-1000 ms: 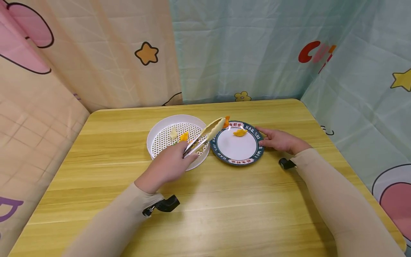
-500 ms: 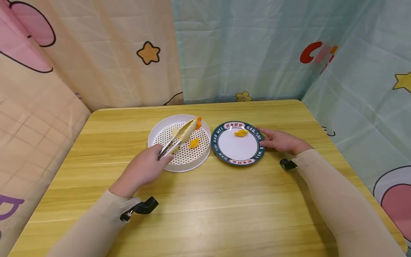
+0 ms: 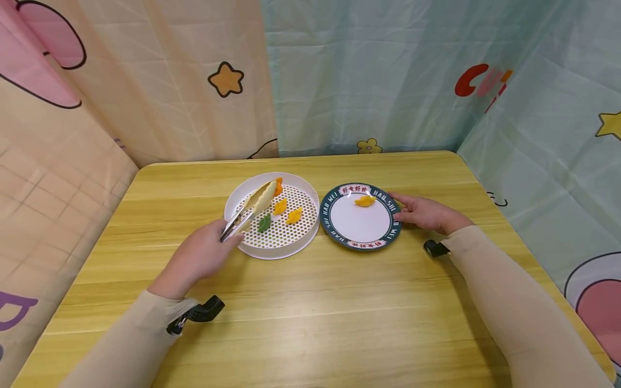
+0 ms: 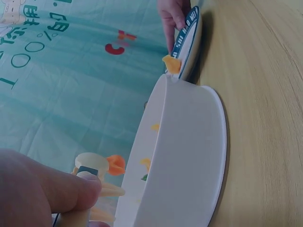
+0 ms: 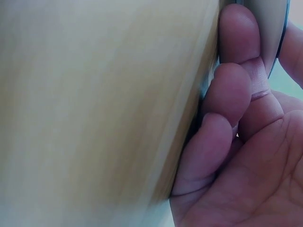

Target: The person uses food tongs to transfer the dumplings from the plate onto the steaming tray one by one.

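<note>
My left hand [image 3: 196, 261] holds a pair of metal tongs [image 3: 240, 216] with cream-coloured, scalloped tips. Between those tips is an orange dumpling-shaped piece [image 3: 278, 186], also seen as an orange piece [image 4: 116, 165] in the left wrist view. The tongs hang over a round white steamer tray [image 3: 298, 249] with a perforated floor. In the tray lie two yellow pieces [image 3: 294, 216] and a green piece [image 3: 264, 222]; the tongs hide part of its left side. My right hand [image 3: 429, 214] grips the right rim of a green-bordered plate [image 3: 359, 223], thumb above and fingers curled beneath. One yellow-orange dumpling-shaped piece [image 3: 365, 201] rests on it.
Tray and plate stand side by side, nearly touching, on a wooden table [image 3: 310, 318]. Behind the table's back edge hangs a patterned curtain [image 3: 364, 81], with more curtain at both sides. A small black camera [image 3: 206, 310] is strapped at the left wrist.
My left hand has moved left with the tongs and the orange piece, from beside the plate to over the tray's far left part. My right hand stays on the plate.
</note>
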`<state>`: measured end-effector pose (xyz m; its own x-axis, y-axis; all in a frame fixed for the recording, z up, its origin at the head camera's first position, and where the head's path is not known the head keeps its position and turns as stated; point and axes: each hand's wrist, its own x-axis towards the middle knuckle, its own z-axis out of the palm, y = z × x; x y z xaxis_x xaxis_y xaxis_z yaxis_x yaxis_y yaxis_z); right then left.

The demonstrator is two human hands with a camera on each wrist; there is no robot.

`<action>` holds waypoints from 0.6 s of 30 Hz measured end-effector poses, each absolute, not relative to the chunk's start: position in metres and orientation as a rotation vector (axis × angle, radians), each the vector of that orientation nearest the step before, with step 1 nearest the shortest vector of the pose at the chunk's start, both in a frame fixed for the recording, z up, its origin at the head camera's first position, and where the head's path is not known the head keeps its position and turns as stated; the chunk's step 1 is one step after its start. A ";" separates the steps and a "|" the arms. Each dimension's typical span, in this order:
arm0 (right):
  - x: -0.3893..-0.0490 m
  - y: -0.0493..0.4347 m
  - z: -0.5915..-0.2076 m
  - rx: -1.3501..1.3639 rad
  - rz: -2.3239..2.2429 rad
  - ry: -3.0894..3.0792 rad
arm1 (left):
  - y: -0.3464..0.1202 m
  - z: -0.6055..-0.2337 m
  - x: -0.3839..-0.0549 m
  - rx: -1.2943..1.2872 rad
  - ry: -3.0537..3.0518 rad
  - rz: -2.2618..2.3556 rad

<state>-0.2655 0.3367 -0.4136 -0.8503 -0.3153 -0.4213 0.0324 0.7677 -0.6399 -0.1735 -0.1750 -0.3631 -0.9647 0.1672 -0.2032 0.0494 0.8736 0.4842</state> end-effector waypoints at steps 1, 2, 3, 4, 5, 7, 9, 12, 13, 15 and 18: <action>-0.266 0.337 -0.414 -0.211 -0.898 2.441 | -0.175 -0.363 -0.174 0.161 2.804 0.716; -0.266 0.337 -0.414 -0.209 -0.900 2.438 | -0.176 -0.363 -0.175 0.158 2.800 0.717; -0.265 0.338 -0.414 -0.211 -0.897 2.437 | -0.176 -0.363 -0.176 0.154 2.797 0.717; -0.265 0.338 -0.413 -0.211 -0.898 2.436 | -0.176 -0.362 -0.177 0.151 2.793 0.717; -0.265 0.338 -0.413 -0.212 -0.900 2.435 | -0.176 -0.362 -0.178 0.147 2.790 0.714; -0.263 0.337 -0.411 -0.223 -0.910 2.430 | -0.176 -0.361 -0.182 0.143 2.786 0.702; -0.262 0.336 -0.409 -0.242 -0.924 2.427 | -0.176 -0.361 -0.185 0.145 2.788 0.676; -0.260 0.335 -0.407 -0.258 -0.954 2.413 | -0.177 -0.362 -0.190 0.152 2.789 0.627; -0.260 0.334 -0.406 -0.261 -0.961 2.410 | -0.177 -0.362 -0.192 0.156 2.789 0.613; -0.259 0.334 -0.405 -0.257 -0.965 2.408 | -0.178 -0.362 -0.196 0.163 2.787 0.587; -0.259 0.332 -0.404 -0.257 -0.968 2.406 | -0.178 -0.362 -0.200 0.175 2.782 0.565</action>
<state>-0.2587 0.3324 -0.4041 -0.8420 -0.3590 -0.4026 0.0199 0.7252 -0.6882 -0.2002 -0.1777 -0.3618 -0.9488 0.1757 -0.2625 0.0594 0.9155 0.3980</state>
